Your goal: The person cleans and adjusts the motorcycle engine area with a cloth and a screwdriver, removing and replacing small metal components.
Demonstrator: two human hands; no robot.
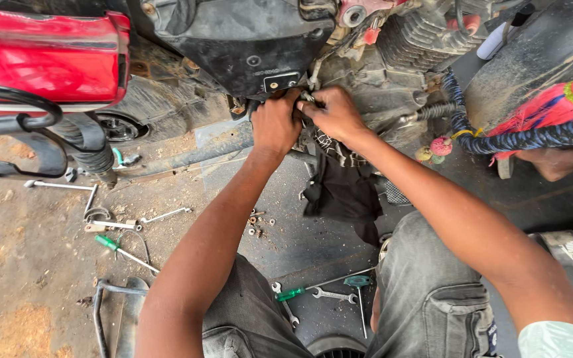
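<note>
Now ur L hand (274, 126) & R hand (331, 113) meet side by side, fingers clamped on engine (373, 79) part just ahead.

Two hands (306, 119), two green-handled screwdrivers (109, 242), two spanners (333, 296), one black cloth (343, 192).

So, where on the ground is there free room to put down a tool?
The dirt patch at far left, below the T-handle wrench and left of the green-handled screwdriver, is bare. The grey floor between the small bolts and the spanners is also free. It is crowded at the engine, where the left hand and right hand meet above the black rag.
</note>
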